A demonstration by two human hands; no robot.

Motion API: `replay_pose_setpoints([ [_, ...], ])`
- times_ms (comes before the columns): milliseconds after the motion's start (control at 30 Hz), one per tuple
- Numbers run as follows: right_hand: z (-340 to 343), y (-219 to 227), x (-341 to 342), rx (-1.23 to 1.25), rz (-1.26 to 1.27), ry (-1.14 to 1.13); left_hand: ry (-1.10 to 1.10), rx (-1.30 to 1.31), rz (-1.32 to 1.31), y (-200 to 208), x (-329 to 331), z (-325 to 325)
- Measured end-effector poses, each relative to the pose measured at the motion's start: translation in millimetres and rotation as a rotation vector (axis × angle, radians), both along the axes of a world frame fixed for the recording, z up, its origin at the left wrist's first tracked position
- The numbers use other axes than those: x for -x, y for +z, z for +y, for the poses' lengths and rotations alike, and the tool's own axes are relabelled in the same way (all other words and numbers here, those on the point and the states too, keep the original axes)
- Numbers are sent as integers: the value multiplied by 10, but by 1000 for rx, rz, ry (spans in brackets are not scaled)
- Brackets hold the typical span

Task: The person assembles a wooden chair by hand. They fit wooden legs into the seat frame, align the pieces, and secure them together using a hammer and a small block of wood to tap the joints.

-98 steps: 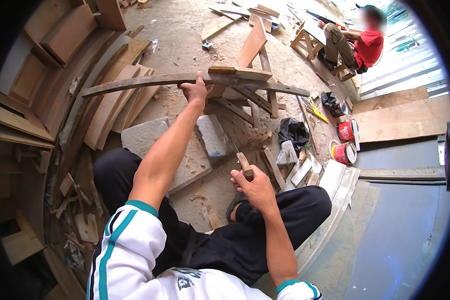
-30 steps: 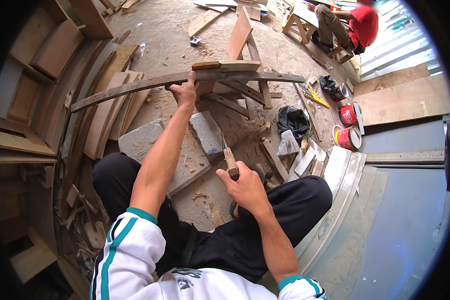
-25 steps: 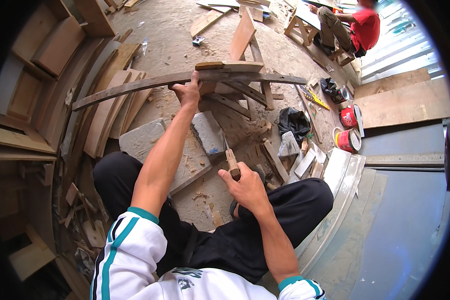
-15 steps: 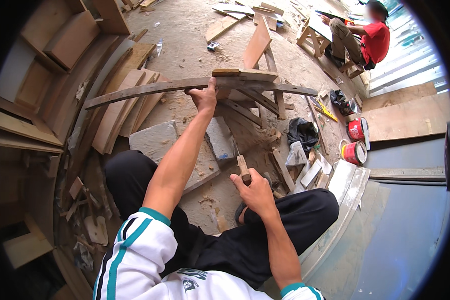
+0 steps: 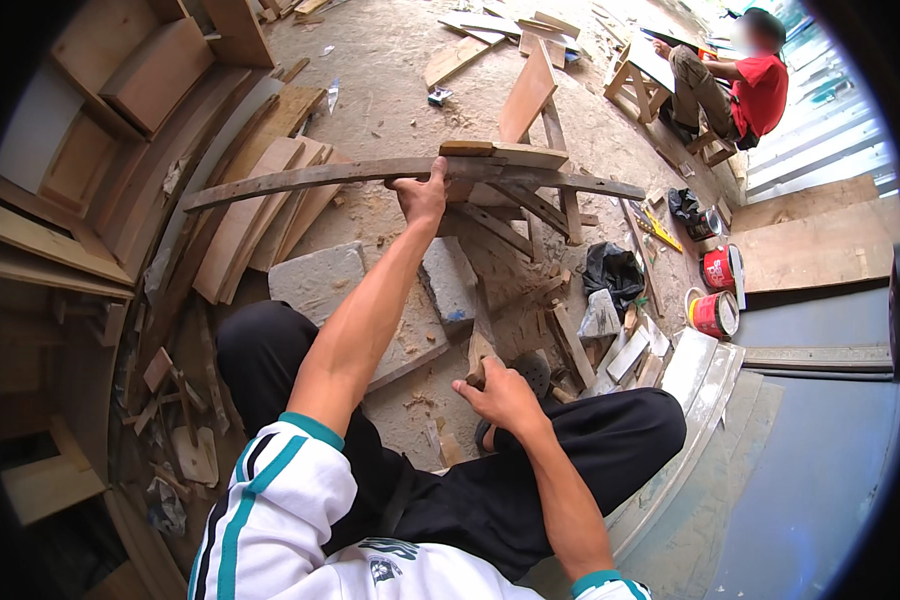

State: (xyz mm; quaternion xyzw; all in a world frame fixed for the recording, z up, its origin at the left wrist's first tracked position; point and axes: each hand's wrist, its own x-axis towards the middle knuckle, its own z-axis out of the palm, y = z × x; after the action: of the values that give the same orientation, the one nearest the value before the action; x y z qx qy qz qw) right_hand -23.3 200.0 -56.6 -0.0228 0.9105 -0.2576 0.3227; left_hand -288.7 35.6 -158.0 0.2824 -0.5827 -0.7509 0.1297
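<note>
My left hand (image 5: pixel 423 198) reaches forward and grips a long, narrow wooden strip (image 5: pixel 300 176), thumb on the upper side and fingers beneath. This weathered strip lies crosswise over a low wooden trestle (image 5: pixel 537 205). A shorter piece of wood (image 5: pixel 520 154) rests against its far side. Nearer my knees, my right hand (image 5: pixel 508 397) is closed round the wooden handle (image 5: pixel 478 352) of a handsaw. Its blade (image 5: pixel 483 318) points away from me, below and apart from the strip. Part of the blade is hard to make out against the floor.
Pale blocks (image 5: pixel 315 283) lie between my knees and the trestle. Stacked boards (image 5: pixel 255 215) and cabinet frames (image 5: pixel 155 80) stand left. To the right are a black bag (image 5: pixel 613 272), red paint cans (image 5: pixel 713 314), a yellow tool (image 5: pixel 662 231) and offcuts. Another person (image 5: pixel 755 95) sits far right.
The saw has turned in my right hand, so its blade shows broader than the thin edge before. My left hand keeps its hold on the strip. The whole view has shifted slightly.
</note>
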Motion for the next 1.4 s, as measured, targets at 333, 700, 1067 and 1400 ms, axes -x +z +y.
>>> replay_pose_setpoints([
  [333, -59, -788, -305, -216, -205, 293, -28, -10, 10, -96, 41, -9],
  [700, 196, -1726, -375, -332, -223, 188, 150, 205, 61, -568, 314, -59],
  [1067, 387, -2154, 450, 14, 14, -75, 148, 197, 81, -457, 254, 98],
  [1400, -50, -95, 2803, -368, 1200, 271, 131, 193, 81, -407, 171, 26],
])
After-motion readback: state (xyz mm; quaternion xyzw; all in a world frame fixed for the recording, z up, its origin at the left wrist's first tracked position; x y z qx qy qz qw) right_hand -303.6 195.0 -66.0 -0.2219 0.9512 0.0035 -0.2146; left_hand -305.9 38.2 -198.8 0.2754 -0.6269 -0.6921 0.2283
